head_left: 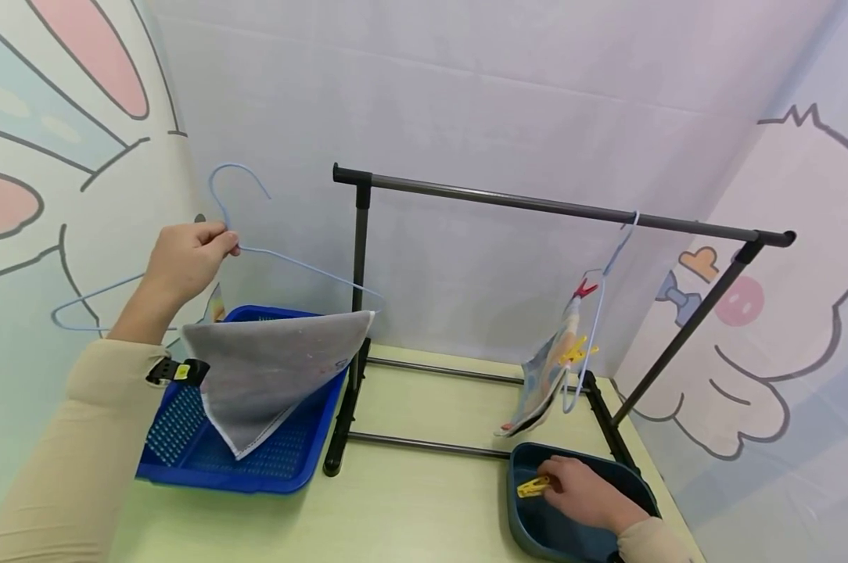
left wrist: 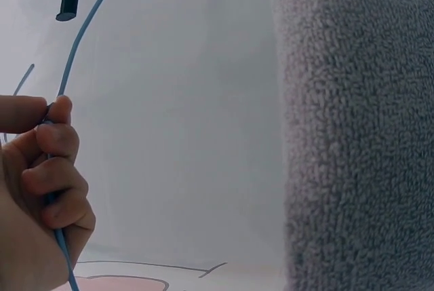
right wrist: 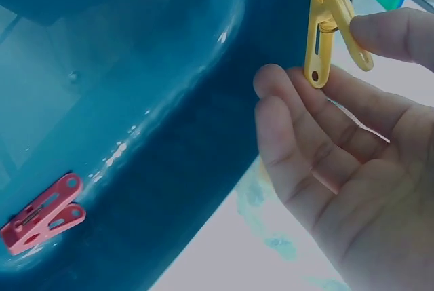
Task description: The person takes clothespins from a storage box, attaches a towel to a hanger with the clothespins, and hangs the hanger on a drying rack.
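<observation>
My left hand (head_left: 185,262) grips a light blue wire hanger (head_left: 304,267) just below its hook, holding it up left of the rack. A grey towel (head_left: 276,375) hangs at the hanger's lower bar, over the blue basket; its fuzzy surface fills the right side of the left wrist view. My right hand (head_left: 584,491) is over the dark teal bin (head_left: 512,500), pinching a yellow clothespin (right wrist: 319,33) between thumb and fingers. Below it, a red clothespin (right wrist: 44,215) lies in the bin.
A black and grey drying rack (head_left: 494,197) stands mid-table. Another blue hanger (head_left: 598,313) hangs at its right end with a patterned cloth (head_left: 547,375), held by red (head_left: 583,289) and yellow clothespins (head_left: 573,350). The blue perforated basket (head_left: 283,478) sits left of the rack.
</observation>
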{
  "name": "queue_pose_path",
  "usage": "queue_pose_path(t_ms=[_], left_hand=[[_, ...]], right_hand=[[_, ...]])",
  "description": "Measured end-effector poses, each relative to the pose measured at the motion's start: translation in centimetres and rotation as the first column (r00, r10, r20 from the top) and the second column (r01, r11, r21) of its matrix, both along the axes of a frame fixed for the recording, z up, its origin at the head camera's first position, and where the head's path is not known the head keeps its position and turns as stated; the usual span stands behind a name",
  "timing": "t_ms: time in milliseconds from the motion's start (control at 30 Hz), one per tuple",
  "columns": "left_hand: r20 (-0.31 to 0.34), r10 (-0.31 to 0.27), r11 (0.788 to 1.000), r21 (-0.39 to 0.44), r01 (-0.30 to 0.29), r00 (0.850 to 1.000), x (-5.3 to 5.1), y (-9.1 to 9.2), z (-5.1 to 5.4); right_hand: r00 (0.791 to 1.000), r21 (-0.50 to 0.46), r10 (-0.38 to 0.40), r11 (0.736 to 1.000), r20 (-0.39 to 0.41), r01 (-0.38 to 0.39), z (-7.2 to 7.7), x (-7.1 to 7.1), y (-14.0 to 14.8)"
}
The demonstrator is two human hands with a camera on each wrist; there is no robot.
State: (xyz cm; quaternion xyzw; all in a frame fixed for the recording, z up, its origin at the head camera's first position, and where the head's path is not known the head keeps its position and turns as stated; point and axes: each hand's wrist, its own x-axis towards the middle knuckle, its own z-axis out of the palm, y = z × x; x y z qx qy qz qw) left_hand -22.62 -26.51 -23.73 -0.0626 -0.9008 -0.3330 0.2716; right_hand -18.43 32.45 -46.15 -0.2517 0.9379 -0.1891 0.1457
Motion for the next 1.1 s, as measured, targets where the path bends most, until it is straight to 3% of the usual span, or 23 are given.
queue_pose_path(t_ms=[300, 700, 933, 1100], left_hand=[[-0.006, -0.018, 1.000, -0.022, 0.018, 1.000, 0.1, 1.4, 0.8], [-0.029, -0.060, 0.998, 0.003, 0.061, 0.998, -0.1, 3.6, 1.4], [-0.021, -0.092, 0.995, 0.021, 0.093, 0.995, -0.4, 4.4, 1.3], [-0.027, -0.104, 0.994, 0.033, 0.105, 0.994, -0.4, 5.1, 1.0]], right_hand=[[1.000, -0.017, 0.002, 1.000, -0.012, -0.003, 0.9, 0.3, -1.1], [0.994, -0.058, 0.011, 0.998, -0.111, -0.018, 2.1, 0.8, -2.1], [0.994, -0.078, 0.029, 0.996, -0.101, -0.037, 2.0, 1.2, -2.9], [0.989, -0.098, 0.060, 0.992, -0.136, -0.073, 2.3, 1.4, -3.8]])
